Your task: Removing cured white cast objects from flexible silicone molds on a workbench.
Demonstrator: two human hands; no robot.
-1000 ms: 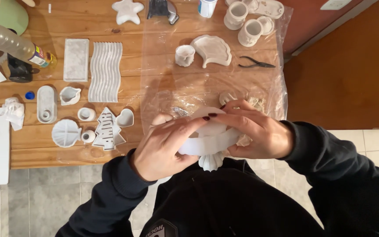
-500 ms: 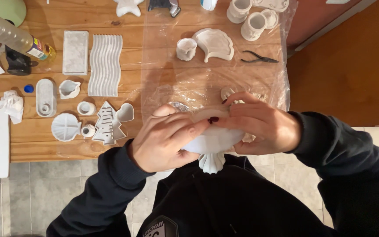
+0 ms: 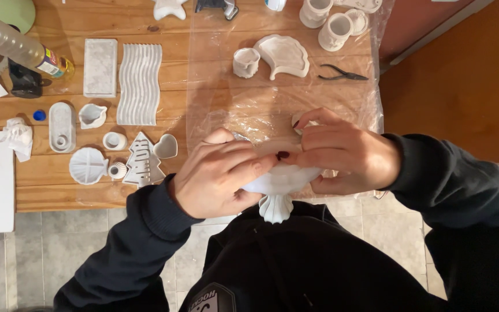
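Note:
Both my hands hold a white plaster piece (image 3: 276, 190) with a fluted foot, just off the near edge of the wooden table (image 3: 47, 196). My left hand (image 3: 218, 173) wraps it from the left, fingers curled over its top. My right hand (image 3: 347, 153) grips it from the right, fingertips meeting the left ones above it. Most of the piece is hidden under my fingers. A clear plastic sheet (image 3: 249, 110) lies on the table right behind my hands.
On the sheet: a small white cup (image 3: 245, 62), a shell-shaped dish (image 3: 287, 55), black pliers (image 3: 342, 73), white pots (image 3: 333, 29). To the left lie a wavy tray (image 3: 139, 84), flat slab (image 3: 100, 67), tree shape (image 3: 143, 162), heart dish (image 3: 166, 147), round dish (image 3: 86, 165), a bottle (image 3: 21, 49).
My hands have stayed together on the white piece, with the fingers shifting slightly over its top. The view has slid a little, so the table sits higher in frame.

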